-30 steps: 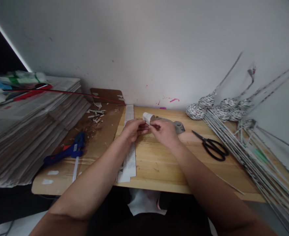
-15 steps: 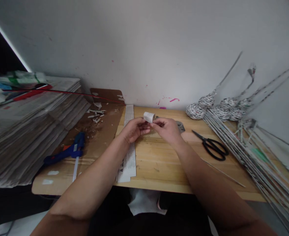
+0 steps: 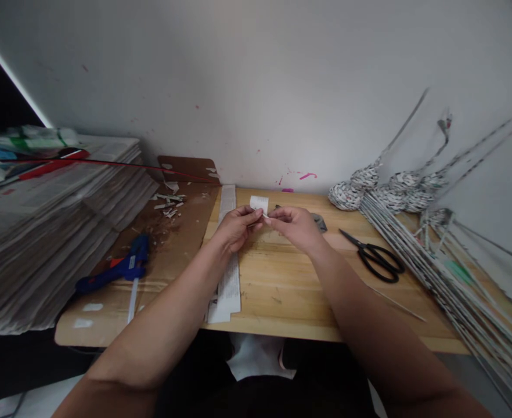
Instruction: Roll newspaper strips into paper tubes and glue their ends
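Observation:
A small piece of printed paper (image 3: 259, 202) stands up between my two hands, above the wooden table (image 3: 282, 290). My left hand (image 3: 238, 227) pinches its lower edge between thumb and fingers. From the other side, my right hand (image 3: 294, 226) grips the paper's lower right corner with its fingertips. Flat newspaper strips (image 3: 227, 284) lie under and beside my left hand. Behind my right hand sits a grey object (image 3: 319, 222), partly hidden. Black scissors (image 3: 375, 258) rest to the right of my right forearm.
A blue glue gun (image 3: 129, 266) and paper scraps (image 3: 169, 203) lie on cardboard at left, beside a tall newspaper stack (image 3: 64, 232). At right are rolled paper sticks (image 3: 417, 273), a thin stick (image 3: 395, 301) and several woven paper shapes (image 3: 346, 195).
The paper piece, curled before, now looks flatter and more upright, slightly farther left. My left thumb has come over its lower edge, and the left fingers have closed in.

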